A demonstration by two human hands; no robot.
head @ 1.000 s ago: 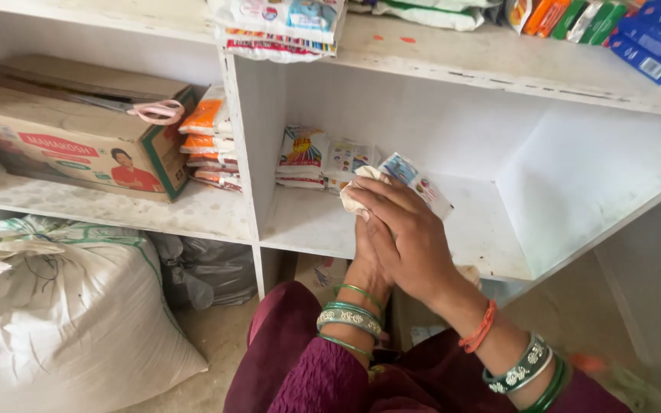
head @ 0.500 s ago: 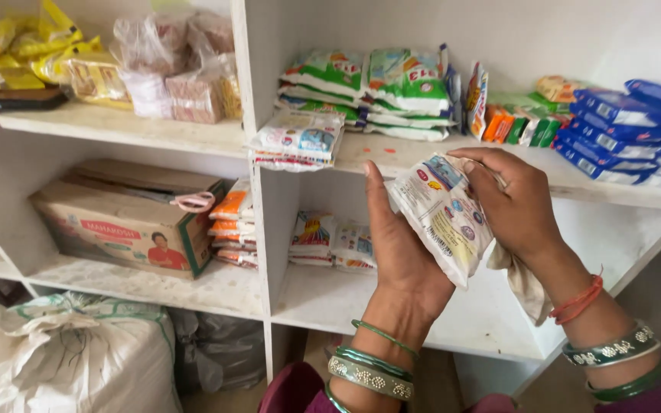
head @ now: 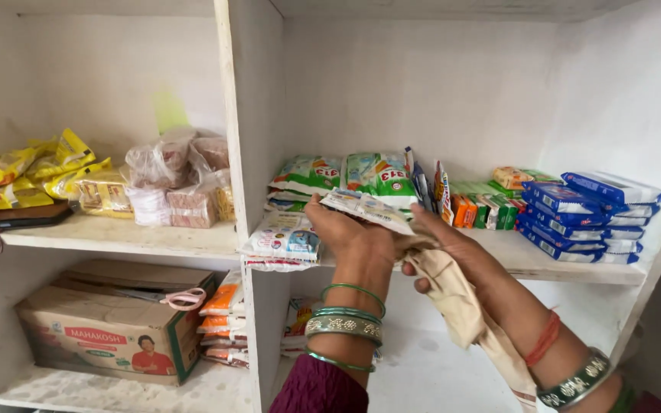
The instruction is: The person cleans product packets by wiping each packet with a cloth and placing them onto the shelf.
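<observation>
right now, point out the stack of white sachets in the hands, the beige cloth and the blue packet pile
stack of white sachets (head: 367,208), head view, top sachet's face
beige cloth (head: 457,298), head view, hanging fold
blue packet pile (head: 587,214), head view, front ends

green bangles, maroon sleeve, red thread

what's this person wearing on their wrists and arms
The left hand wrist carries thin green bangles and a wide metallic patterned bangle, above a maroon sleeve. The right hand wrist has a red thread, then a broad patterned bangle.
</observation>
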